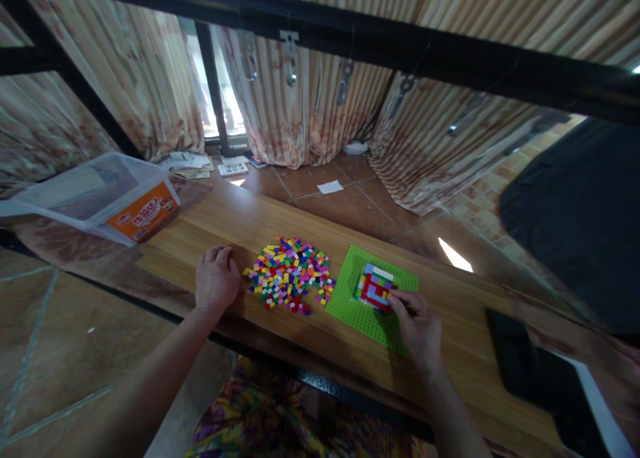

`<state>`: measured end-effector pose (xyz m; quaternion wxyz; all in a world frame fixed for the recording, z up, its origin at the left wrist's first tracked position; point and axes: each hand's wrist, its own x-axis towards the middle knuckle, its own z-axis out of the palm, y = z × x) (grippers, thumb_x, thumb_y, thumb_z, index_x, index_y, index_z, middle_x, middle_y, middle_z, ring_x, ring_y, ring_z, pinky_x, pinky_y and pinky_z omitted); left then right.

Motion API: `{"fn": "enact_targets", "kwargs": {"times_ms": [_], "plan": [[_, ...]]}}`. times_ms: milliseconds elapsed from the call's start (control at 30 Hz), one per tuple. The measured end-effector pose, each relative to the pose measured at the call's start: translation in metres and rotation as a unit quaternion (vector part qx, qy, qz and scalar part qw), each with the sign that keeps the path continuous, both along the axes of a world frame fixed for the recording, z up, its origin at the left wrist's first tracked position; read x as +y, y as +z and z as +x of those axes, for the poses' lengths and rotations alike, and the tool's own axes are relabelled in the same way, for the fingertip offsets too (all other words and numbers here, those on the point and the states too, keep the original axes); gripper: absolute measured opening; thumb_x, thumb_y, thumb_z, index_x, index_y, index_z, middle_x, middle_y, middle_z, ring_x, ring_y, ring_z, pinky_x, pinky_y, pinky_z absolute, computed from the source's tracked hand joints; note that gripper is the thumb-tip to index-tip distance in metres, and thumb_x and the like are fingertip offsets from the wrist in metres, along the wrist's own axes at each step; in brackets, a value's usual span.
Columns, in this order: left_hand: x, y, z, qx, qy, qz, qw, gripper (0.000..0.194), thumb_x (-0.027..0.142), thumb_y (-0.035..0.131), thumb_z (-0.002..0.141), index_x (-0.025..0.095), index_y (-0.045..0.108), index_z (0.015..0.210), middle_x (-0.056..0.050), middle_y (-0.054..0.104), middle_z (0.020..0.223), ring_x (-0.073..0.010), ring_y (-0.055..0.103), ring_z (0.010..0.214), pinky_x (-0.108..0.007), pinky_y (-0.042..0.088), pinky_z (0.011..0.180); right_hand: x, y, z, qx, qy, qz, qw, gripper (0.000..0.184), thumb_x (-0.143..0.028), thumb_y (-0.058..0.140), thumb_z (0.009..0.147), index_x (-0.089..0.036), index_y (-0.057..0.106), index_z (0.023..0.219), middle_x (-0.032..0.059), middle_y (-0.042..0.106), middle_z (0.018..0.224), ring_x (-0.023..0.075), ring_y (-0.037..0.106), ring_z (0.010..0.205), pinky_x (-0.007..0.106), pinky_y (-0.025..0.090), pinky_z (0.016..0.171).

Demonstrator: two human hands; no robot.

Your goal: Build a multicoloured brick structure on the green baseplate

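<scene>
On the green studded baseplate point(345, 295) stands a small, roughly square build of toy bricks point(375, 286) in red, white, blue and other colours. My right hand point(417, 321) pinches at the build's right edge, thumb and index finger together on a small toy brick that they mostly cover. Left of the plate lies a loose heap of small multicoloured bricks point(290, 271). Just beyond the heap's left side, my left hand point(217, 278) rests on the wooden board with its fingers curled in. Whatever those fingers may hold is hidden.
A clear plastic bin point(100, 198) with an orange label stands at the far left of the wooden tabletop point(240, 211). Dark flat objects point(517, 358) lie at the right end. A black bar point(320, 28) crosses above, before striped curtains point(310, 105).
</scene>
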<state>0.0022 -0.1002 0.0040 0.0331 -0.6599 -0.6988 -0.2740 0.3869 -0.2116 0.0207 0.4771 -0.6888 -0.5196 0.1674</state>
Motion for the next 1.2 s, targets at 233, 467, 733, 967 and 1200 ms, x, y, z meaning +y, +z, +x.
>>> {"fn": "enact_targets", "kwargs": {"times_ms": [233, 467, 733, 967, 1200], "plan": [[0.0002, -0.0014, 0.0001, -0.005, 0.001, -0.009, 1.000, 0.036, 0.022, 0.040, 0.087, 0.011, 0.064, 0.111, -0.015, 0.061, 0.115, -0.0306, 0.052, 0.109, -0.044, 0.041, 0.098, 0.0018, -0.0024, -0.0015, 0.002, -0.018, 0.010, 1.000, 0.025, -0.043, 0.065, 0.079, -0.019, 0.071, 0.084, 0.0045, 0.069, 0.089, 0.0192, 0.064, 0.084, 0.035, 0.050, 0.081], [-0.0014, 0.0023, 0.0025, -0.018, 0.007, -0.019, 1.000, 0.036, 0.021, 0.041, 0.085, 0.012, 0.064, 0.112, -0.015, 0.060, 0.117, -0.0302, 0.051, 0.111, -0.045, 0.040, 0.099, 0.0023, 0.0024, -0.0005, -0.043, 0.000, -0.004, 0.999, 0.028, -0.045, 0.063, 0.081, -0.019, 0.071, 0.084, 0.0060, 0.069, 0.089, 0.0206, 0.064, 0.085, 0.036, 0.050, 0.081], [-0.0015, 0.0023, 0.0022, -0.014, 0.008, -0.027, 0.999, 0.037, 0.022, 0.039, 0.086, 0.010, 0.063, 0.112, -0.015, 0.060, 0.118, -0.0301, 0.051, 0.112, -0.043, 0.040, 0.100, 0.0054, 0.0010, 0.0014, 0.008, -0.013, -0.003, 1.000, 0.025, -0.045, 0.070, 0.073, -0.020, 0.073, 0.080, 0.0053, 0.070, 0.087, 0.0196, 0.064, 0.083, 0.035, 0.051, 0.080], [-0.0004, 0.0001, 0.0008, -0.023, 0.000, -0.018, 1.000, 0.036, 0.022, 0.040, 0.087, 0.010, 0.063, 0.113, -0.016, 0.060, 0.118, -0.0302, 0.050, 0.112, -0.045, 0.040, 0.100, 0.0076, -0.0012, 0.0027, 0.130, -0.037, -0.042, 0.990, 0.032, -0.043, 0.079, 0.061, -0.019, 0.075, 0.082, 0.0064, 0.072, 0.088, 0.0211, 0.065, 0.082, 0.037, 0.052, 0.076], [0.0004, -0.0011, -0.0002, -0.015, 0.003, -0.009, 1.000, 0.035, 0.022, 0.041, 0.087, 0.013, 0.064, 0.111, -0.015, 0.061, 0.116, -0.0302, 0.052, 0.111, -0.045, 0.040, 0.098, 0.0053, -0.0046, -0.0058, 0.230, -0.120, -0.018, 0.966, 0.036, -0.046, 0.076, 0.064, -0.017, 0.073, 0.086, 0.0051, 0.073, 0.082, 0.0169, 0.064, 0.070, 0.028, 0.050, 0.059]]}}
